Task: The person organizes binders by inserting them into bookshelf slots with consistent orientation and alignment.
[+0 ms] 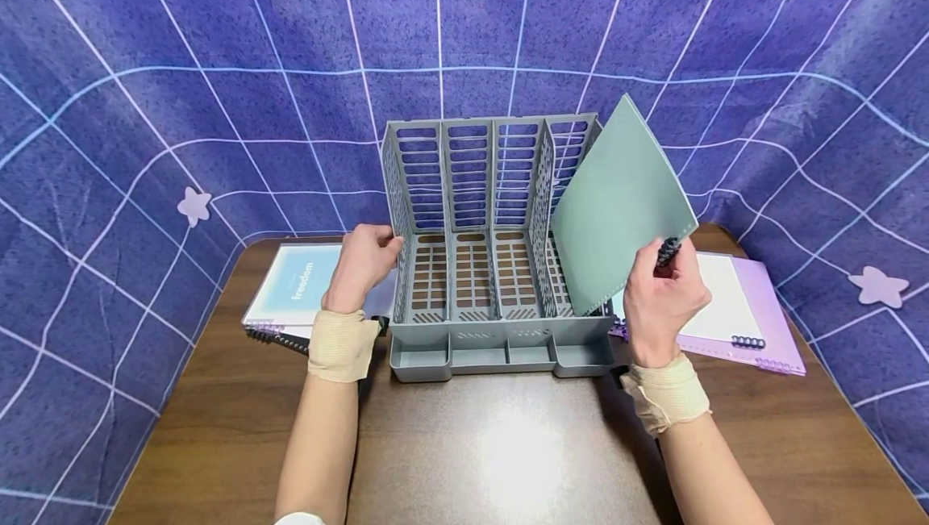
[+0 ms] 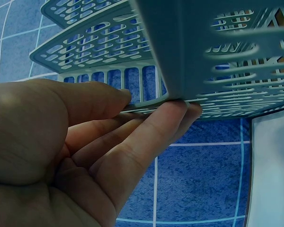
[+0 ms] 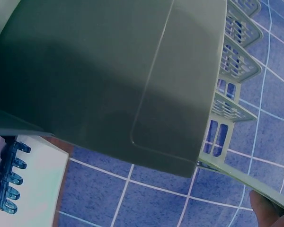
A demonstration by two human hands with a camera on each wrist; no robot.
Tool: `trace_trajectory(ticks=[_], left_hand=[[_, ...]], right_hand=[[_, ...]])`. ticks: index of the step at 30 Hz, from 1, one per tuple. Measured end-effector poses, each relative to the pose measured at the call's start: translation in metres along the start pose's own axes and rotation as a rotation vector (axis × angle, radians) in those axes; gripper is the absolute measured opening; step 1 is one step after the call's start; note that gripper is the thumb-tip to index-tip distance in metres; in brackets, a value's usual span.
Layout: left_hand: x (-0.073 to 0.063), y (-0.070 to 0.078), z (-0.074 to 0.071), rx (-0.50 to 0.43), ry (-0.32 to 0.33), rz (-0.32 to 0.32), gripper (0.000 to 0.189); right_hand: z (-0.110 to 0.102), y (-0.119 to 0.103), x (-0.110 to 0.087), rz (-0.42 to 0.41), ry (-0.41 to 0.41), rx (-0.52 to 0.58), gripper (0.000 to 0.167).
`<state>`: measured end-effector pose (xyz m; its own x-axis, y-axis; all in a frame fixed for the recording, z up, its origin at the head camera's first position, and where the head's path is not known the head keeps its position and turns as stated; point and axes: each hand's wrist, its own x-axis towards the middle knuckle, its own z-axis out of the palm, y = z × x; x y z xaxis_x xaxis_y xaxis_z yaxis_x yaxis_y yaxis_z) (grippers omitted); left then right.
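Note:
A grey desktop file organizer (image 1: pixel 472 331) stands on the table, its upright slots divided by perforated walls. My left hand (image 1: pixel 365 263) pinches the front edge of its left wall, thumb on one side and fingers on the other, as the left wrist view (image 2: pixel 132 118) shows. My right hand (image 1: pixel 664 299) grips a pale green notebook (image 1: pixel 617 202) near its black binding rings (image 1: pixel 668 251). The notebook leans tilted, its lower corner inside the rightmost slot. In the right wrist view, fingertips (image 3: pixel 265 210) show at a pale green edge, below a broad grey-green panel (image 3: pixel 99 85).
Left of the organizer lies a ring-bound notebook (image 1: pixel 290 287) with "freedom" on its cover. To the right, a white notebook (image 1: pixel 718 299) with black rings rests on a purple notebook (image 1: pixel 769 315). A blue grid-patterned cloth (image 1: pixel 327 106) hangs behind the wooden table (image 1: pixel 464 444).

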<state>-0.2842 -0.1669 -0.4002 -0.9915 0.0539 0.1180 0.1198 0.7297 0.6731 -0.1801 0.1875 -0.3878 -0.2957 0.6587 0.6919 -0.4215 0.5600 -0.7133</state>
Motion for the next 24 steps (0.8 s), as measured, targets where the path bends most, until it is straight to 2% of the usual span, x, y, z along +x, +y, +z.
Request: trace_trajectory(ticks=[5,10,15,21,24], left_hand=[[0.0,0.0,0.0,0.005,0.001,0.004,0.024],[-0.001,0.001,-0.001,0.006,-0.003,0.002,0.025],[-0.002,0.0,-0.001,-0.011,-0.006,-0.005,0.025],[-0.001,-0.002,0.0,-0.011,0.001,0.009,0.024],[-0.001,-0.001,0.001,-0.005,0.001,0.022,0.023]], right_hand=[[0.0,0.002,0.0,-0.003,-0.008,-0.01,0.012],[0.001,0.021,0.002,0.003,-0.017,-0.077,0.012],[0.001,0.035,0.004,0.017,-0.068,-0.106,0.013],[0.0,0.041,0.003,0.011,-0.13,-0.104,0.014],[0.0,0.043,0.003,0.025,-0.135,-0.102,0.014]])
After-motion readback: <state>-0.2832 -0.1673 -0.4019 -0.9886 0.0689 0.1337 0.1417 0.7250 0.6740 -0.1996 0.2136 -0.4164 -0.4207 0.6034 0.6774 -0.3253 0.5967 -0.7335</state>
